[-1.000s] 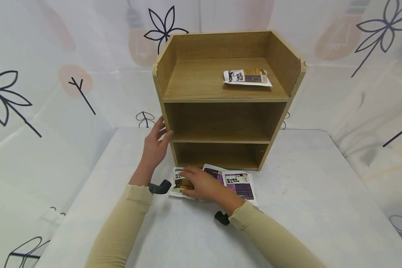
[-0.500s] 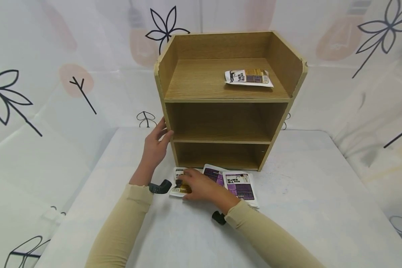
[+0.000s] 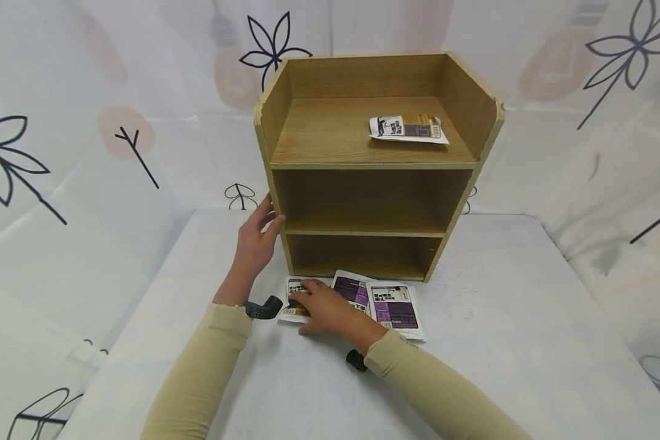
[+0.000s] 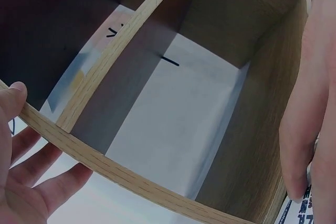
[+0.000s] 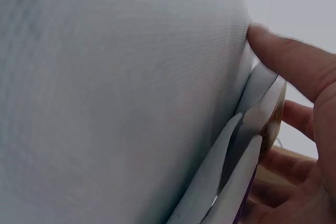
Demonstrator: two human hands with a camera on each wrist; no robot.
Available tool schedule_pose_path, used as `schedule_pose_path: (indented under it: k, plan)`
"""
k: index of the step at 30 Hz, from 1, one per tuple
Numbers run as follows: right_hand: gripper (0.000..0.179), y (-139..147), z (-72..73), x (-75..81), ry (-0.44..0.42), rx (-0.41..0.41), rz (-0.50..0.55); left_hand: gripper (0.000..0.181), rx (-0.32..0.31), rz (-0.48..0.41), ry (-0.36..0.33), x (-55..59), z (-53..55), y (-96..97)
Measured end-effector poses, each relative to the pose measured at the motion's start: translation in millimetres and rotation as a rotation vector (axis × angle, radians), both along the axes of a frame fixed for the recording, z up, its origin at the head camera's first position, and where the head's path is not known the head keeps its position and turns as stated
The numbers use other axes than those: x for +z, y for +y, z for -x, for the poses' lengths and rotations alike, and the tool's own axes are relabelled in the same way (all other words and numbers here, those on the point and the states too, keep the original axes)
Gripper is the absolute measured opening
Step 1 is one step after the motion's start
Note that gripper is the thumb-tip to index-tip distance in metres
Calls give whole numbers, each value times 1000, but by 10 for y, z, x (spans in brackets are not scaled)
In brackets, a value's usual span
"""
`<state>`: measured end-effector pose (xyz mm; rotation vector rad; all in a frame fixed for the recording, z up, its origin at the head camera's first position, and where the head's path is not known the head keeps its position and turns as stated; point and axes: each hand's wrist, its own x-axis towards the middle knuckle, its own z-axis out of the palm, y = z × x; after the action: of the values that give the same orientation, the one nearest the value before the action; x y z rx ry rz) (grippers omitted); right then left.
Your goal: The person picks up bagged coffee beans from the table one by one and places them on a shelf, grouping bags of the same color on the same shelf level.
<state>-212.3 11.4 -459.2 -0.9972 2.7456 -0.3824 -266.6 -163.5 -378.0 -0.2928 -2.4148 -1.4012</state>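
A small wooden shelf unit [image 3: 371, 165] stands on the white table. My left hand [image 3: 255, 247] holds its left side panel, thumb at the front edge and fingers along the outer face; the left wrist view shows the thumb tip [image 4: 19, 91] over that edge. In front of the unit lie flat white pouches: a brown-labelled pouch [image 3: 296, 313] at left, a purple-labelled pouch [image 3: 352, 288] in the middle and another purple-labelled pouch [image 3: 396, 308] at right. My right hand [image 3: 330, 310] spreads over the left one, covering part of it. Its thumb [image 5: 286, 59] lies beside the pouch edges at the table surface.
One more pouch [image 3: 409, 128] lies on the unit's top shelf, toward the right. A middle shelf [image 3: 363, 223] and a bottom compartment [image 3: 360, 256] open toward me. A patterned white curtain [image 3: 115, 73] surrounds the table [image 3: 506, 342].
My right hand has drawn slightly back toward me across the pouches, uncovering more of the purple-labelled ones. The left hand stays at the side panel.
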Motion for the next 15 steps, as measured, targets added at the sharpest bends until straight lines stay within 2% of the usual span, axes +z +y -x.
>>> schedule_pose_path:
  k: [6,15]
  plan:
    - [58,18,-16,15,69,46,-23,58,-8,-13,2,16,-13,5]
    - [42,94,-65,48,163,138,6,57,-15,-13,-28,45,-32,-6]
